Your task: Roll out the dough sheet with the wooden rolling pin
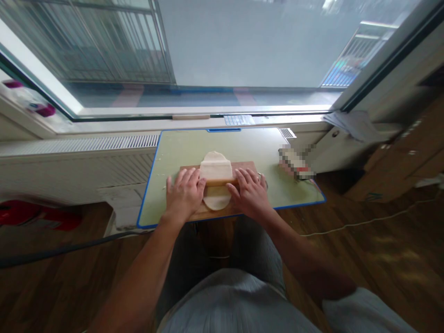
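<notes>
A flat oval of dough (pixel 215 169) lies lengthwise on a brown wooden board (pixel 243 165). Across its middle runs a wooden rolling pin (pixel 218 182), with dough showing both beyond it and on my side. My left hand (pixel 186 190) rests over the pin's left end, fingers pointing forward and thumb along the pin. Over the right end lies my right hand (pixel 250 190), its thumb also close to the dough's edge. Both palms hide the pin's ends. A bit of metal shows beside the right hand's fingers, too small to name.
Under the board is a pale green tabletop (pixel 173 152) with a blue rim. A blurred-out item (pixel 296 163) sits at its right. Behind stand a window sill (pixel 138 126) and radiator (pixel 104 144). A red object (pixel 38 215) lies at left; a cable (pixel 340 226) crosses the floor.
</notes>
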`<state>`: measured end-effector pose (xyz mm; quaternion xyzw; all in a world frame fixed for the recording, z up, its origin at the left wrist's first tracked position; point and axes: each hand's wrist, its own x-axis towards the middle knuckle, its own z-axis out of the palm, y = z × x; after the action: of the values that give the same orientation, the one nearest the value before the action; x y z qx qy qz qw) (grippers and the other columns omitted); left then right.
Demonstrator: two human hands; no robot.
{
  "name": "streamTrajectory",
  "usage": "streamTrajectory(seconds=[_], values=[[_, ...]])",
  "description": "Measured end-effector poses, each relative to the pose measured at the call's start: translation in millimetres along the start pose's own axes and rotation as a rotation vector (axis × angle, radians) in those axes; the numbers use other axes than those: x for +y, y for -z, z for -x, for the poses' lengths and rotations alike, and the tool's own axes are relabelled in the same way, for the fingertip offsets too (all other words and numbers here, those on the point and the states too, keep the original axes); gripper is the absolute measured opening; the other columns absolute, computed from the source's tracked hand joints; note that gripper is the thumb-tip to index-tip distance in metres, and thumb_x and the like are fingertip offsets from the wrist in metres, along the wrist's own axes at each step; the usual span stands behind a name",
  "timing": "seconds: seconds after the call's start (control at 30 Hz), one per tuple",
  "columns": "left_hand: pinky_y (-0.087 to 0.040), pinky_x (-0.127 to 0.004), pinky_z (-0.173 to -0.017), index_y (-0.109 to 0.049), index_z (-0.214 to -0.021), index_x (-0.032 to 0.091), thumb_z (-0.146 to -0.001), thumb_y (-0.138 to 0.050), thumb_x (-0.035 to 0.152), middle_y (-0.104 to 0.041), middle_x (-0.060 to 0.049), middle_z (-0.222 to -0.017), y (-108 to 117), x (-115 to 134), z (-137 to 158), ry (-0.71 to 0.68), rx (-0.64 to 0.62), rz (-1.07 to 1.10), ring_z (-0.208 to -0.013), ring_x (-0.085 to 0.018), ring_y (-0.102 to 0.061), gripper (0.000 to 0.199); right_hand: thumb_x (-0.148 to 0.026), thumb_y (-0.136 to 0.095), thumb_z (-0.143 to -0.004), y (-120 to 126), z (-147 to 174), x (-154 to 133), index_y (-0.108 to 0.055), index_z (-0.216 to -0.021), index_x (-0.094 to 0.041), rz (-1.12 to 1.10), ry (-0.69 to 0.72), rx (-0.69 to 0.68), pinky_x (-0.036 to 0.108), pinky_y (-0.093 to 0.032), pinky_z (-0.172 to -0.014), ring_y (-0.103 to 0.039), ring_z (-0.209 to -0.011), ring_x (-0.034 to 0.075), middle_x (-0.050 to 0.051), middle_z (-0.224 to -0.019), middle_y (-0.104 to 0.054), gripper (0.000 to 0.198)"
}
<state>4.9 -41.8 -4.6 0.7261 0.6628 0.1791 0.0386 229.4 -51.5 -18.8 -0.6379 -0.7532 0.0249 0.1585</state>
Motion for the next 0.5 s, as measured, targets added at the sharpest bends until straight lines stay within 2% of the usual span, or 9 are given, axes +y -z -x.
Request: streamTrajectory(seconds=[0.27, 0.5], values=[[-0.019, -0.073, -0.132, -0.065, -0.148, 0.027, -0.111, -0.041, 0.050, -0.064, -0.011, -0.159, -1.4, -5.0, 49.1, -0.073, 0.083, 0.074, -0.153, -0.033, -0.053, 0.049, -0.051, -0.052, -0.111, 10.3, 40.4, -3.8, -0.052, -0.161, -0.016, -0.052, 0.077, 0.021, 0.061, -0.016, -0.134, -0.043, -0.159, 0.034, 0.016, -0.166, -0.055, 0.061], [-0.015, -0.071, -0.134, -0.065, -0.145, 0.028, -0.111, -0.044, 0.048, -0.068, -0.011, -0.155, -4.0, -1.9, 68.4, -0.102, 0.114, 0.129, -0.154, -0.033, -0.052, 0.044, -0.045, -0.052, -0.111, 13.4, 54.7, -7.2, -0.055, -0.158, -0.017, -0.108, 0.103, 0.014, 0.059, -0.016, -0.133, -0.044, -0.158, 0.033, 0.016, -0.163, -0.059, 0.055]])
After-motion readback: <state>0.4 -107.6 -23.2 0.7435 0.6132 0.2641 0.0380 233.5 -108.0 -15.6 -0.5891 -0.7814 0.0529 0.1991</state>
